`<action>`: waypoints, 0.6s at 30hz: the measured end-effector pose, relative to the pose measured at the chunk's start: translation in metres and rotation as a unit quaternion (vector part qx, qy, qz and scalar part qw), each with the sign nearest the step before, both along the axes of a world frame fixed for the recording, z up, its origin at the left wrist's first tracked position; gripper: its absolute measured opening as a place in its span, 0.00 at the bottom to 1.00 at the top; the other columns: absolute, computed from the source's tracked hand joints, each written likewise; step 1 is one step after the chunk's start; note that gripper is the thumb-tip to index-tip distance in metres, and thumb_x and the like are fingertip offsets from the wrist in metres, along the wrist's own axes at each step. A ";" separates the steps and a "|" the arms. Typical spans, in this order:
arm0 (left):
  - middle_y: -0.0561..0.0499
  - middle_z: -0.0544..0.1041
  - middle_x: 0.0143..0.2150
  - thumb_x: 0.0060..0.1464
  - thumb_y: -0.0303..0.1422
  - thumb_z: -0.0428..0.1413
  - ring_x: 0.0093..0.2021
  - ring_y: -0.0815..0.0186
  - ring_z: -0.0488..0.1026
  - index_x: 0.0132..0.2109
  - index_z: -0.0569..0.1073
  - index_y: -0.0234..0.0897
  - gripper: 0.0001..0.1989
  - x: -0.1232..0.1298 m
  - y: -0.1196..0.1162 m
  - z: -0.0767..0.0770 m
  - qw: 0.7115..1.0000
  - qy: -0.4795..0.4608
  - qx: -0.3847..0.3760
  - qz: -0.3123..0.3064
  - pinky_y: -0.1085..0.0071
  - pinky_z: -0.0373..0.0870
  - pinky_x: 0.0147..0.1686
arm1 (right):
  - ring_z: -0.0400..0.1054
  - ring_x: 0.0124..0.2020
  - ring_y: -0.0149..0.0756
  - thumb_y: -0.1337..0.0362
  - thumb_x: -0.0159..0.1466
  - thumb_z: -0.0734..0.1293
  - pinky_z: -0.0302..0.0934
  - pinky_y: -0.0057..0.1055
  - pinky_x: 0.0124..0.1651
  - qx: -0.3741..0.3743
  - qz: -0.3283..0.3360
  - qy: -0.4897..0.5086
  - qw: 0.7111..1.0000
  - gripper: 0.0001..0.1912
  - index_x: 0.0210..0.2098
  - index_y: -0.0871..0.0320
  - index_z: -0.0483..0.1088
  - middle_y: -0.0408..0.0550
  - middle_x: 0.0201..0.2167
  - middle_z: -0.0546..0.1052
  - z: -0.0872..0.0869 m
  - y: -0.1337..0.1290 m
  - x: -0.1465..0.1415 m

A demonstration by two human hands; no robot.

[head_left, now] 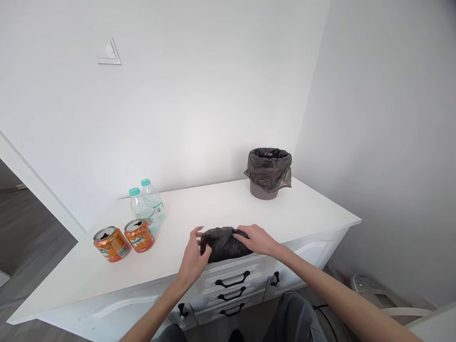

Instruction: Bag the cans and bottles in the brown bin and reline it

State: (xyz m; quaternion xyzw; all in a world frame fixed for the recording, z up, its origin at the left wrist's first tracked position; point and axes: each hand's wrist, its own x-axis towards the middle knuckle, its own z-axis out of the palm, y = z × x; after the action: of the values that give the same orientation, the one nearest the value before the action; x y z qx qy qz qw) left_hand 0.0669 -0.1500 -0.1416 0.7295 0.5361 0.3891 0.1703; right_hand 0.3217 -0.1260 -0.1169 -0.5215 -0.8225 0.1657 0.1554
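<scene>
A bunched black plastic bag [226, 244] rests at the front edge of the white countertop, between my two hands. My left hand [195, 254] grips its left end, with the thumb on the near side and the fingers behind. At the right end, my right hand [257, 240] pinches the plastic with thumb and fingers. Folds hide whatever the bag may contain. Further back on the right stands a small bin [263, 191], lined with another black bag [269, 172] folded over its rim.
On the left of the countertop [199, 209] stand two orange soda cans, one [111, 244] left of the other [139, 236]. Behind them are two clear bottles with teal caps [134, 192]. Drawers with black handles [232, 280] lie below the front edge. Walls bound the back and right.
</scene>
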 end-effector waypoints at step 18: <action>0.51 0.52 0.78 0.74 0.39 0.43 0.77 0.55 0.49 0.78 0.45 0.48 0.30 -0.005 0.039 -0.017 0.908 0.351 0.089 -0.212 0.49 0.57 0.73 | 0.48 0.75 0.59 0.55 0.75 0.58 0.39 0.66 0.74 0.216 0.005 -0.111 0.970 0.28 0.71 0.56 0.59 0.59 0.72 0.62 -0.033 -0.014 -0.057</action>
State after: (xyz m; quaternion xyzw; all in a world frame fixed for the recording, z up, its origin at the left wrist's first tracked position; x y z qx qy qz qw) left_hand 0.0620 -0.1108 -0.1587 0.9276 0.3571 0.1088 -0.0161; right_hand 0.2644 -0.1398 -0.1503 -0.4867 -0.8533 -0.0745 0.1713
